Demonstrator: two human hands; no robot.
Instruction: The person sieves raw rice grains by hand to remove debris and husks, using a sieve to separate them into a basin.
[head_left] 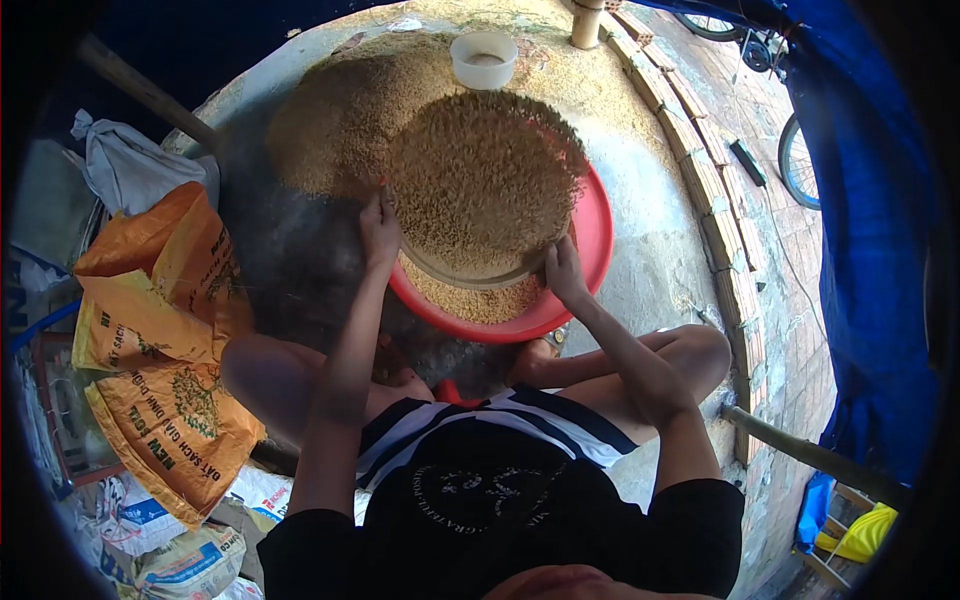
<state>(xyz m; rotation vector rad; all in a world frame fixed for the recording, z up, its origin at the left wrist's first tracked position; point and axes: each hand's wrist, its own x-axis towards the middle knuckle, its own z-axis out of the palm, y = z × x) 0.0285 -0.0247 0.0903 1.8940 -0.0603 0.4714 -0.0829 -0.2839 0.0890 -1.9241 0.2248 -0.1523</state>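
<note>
My left hand (pixel 380 228) grips the left edge of a wide round sieve (pixel 455 277). On its lower right edge, my right hand (pixel 565 272) is closed too. Brown grains (pixel 480 185) cover the sieve, and those toward the far side look loose and smeared by motion. Beneath it stands a red plastic basin (pixel 600 222), with paler grain (pixel 485 303) visible inside along the near side. Just beyond the sieve sits a translucent white bowl (pixel 484 75) with a little something at its bottom.
A heap of grain (pixel 335 125) spreads over the concrete floor at the back left. Orange printed sacks (pixel 165 360) lie at left beside a grey-white sack (pixel 135 165). Low brick edging (pixel 715 215) and a blue tarp (pixel 875 250) bound the right side.
</note>
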